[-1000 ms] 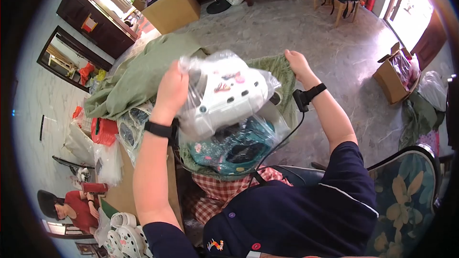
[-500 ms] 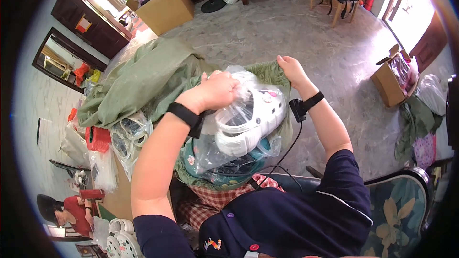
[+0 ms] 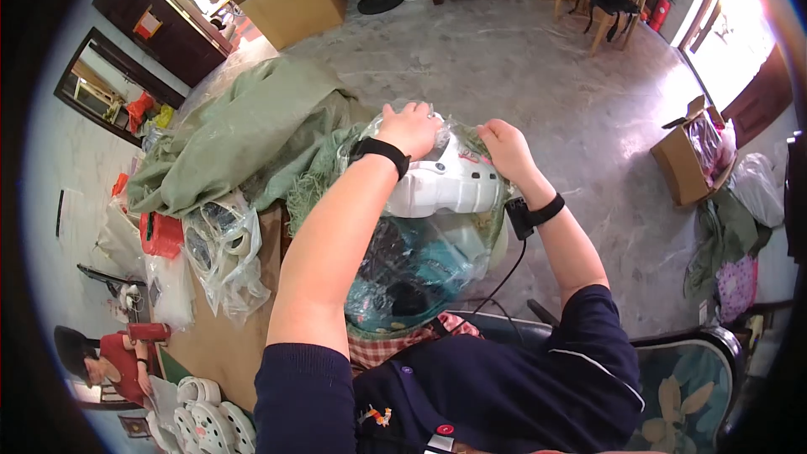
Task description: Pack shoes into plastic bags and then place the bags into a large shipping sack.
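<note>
A pair of white clogs [image 3: 454,192] in a clear plastic bag lies at the mouth of a green woven sack [image 3: 313,189] in front of me. My left hand [image 3: 410,130] is on top of the bag, fingers bent and gripping the plastic. To its right, my right hand [image 3: 507,150] is closed on the sack's rim beside the clogs. Nearer my lap, bagged teal clogs [image 3: 461,245] sit in the sack's opening, with dark ones next to them. My left forearm hides part of the sack.
Left of the sack, a table [image 3: 220,346] bears bagged clogs [image 3: 223,240], a red bag [image 3: 160,235] and loose white clogs [image 3: 206,420]. Another person [image 3: 118,361] sits beyond it. Cardboard boxes stand at the far left [image 3: 294,4] and on the right [image 3: 685,160].
The bagged white clogs have gone down and away from me, turning on their side in the sack's mouth. My left hand moved right with them; my right hand shifted slightly nearer.
</note>
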`<state>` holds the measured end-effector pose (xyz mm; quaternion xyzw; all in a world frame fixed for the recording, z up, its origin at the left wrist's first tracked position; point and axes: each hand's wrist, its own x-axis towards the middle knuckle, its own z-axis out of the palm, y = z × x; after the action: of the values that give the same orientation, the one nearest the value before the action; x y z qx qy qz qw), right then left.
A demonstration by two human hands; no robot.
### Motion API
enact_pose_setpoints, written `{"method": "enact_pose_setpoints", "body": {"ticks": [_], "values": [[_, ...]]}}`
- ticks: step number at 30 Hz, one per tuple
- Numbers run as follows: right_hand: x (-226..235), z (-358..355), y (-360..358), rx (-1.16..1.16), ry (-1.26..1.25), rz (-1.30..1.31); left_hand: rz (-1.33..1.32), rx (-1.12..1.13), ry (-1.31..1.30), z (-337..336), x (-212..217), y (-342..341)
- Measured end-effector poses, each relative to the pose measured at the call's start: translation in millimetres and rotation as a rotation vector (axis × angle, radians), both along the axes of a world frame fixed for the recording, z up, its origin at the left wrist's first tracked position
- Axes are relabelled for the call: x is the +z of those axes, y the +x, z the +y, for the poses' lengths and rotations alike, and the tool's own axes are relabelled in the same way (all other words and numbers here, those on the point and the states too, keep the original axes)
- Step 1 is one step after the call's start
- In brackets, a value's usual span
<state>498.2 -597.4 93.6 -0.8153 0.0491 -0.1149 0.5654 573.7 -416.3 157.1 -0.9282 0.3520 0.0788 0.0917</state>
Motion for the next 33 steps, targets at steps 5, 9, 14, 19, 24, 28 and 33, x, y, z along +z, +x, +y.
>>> {"method": "enact_pose_setpoints", "body": {"ticks": [5, 9, 14, 19, 24, 28, 33], "values": [[-12, -16, 9, -0.051, -0.019, 0.034, 0.249, 0.120, -0.177, -2, 20, -7], [-13, -22, 5, -0.073, -0.024, 0.068, 0.141, -0.042, -0.182, 0, 68, -61], [-13, -17, 8, -0.071, -0.036, 0.067, -0.472, -0.290, -0.013, 3, 7, -113], [-18, 1, 5, -0.130, -0.064, 0.041, -0.513, -0.112, 0.148, -35, -62, -128], [-32, 15, 6, -0.194, -0.181, -0.028, -0.340, -0.122, 0.129, -65, -84, -109], [-28, -3, -1, -0.129, -0.192, -0.074, -0.259, -0.346, -0.297, -20, -16, -140], [-96, -67, -63, -0.375, -0.206, 0.099, -0.338, 0.112, -0.629, 113, 57, -159]]}}
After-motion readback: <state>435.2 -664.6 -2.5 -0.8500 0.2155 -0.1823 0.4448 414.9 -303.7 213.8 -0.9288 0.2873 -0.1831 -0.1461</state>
